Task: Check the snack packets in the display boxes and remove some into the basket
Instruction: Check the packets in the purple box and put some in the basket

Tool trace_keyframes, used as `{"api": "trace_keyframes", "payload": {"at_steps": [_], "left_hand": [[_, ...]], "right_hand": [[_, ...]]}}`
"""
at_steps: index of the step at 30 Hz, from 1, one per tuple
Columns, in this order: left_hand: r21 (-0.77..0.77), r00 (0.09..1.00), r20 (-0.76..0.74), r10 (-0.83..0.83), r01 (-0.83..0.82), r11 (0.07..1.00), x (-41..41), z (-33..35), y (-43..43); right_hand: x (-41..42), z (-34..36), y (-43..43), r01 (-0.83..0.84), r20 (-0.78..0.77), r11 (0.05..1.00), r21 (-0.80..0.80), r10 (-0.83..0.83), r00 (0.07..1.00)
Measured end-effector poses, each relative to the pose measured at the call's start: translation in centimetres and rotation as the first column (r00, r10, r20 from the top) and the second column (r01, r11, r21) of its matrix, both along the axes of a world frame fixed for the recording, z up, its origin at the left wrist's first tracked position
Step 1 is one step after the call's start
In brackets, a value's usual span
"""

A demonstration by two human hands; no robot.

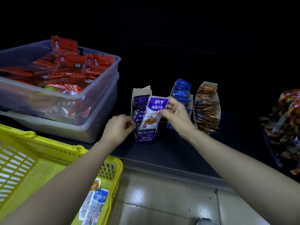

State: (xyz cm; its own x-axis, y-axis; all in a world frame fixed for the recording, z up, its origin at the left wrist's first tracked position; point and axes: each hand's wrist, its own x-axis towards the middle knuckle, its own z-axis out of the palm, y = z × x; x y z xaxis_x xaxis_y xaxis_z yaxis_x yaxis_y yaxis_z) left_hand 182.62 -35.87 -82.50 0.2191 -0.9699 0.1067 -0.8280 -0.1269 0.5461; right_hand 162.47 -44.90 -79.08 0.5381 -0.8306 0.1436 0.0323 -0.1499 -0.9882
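Note:
Both hands hold one purple snack packet [151,113] upright above the purple display box [141,117]. My right hand [176,115] pinches its right edge near the top. My left hand [119,127] pinches its lower left corner. The box stands on a dark shelf and holds several more purple packets. To its right stand a blue display box [181,93] and an orange display box [207,108], both filled. The yellow basket [48,153] sits at lower left with a blue packet [97,203] and an orange packet [95,185] in it.
Two stacked clear plastic tubs [100,88] of red packets stand on the shelf at the left, behind the basket. A heap of brown snack bags [285,124] lies at the right edge. The shelf's front edge [170,169] runs diagonally, with tiled floor below.

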Motion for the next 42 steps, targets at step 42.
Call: {"api": "trace_keyframes", "payload": {"at_steps": [42], "left_hand": [[-0.381,0.669,-0.725,-0.163,-0.192,0.905,-2.3,3.4,-1.3]], "right_hand": [[0.5,-0.3,0.7,0.082,-0.167,0.990,-0.116,-0.101,0.981]]}}
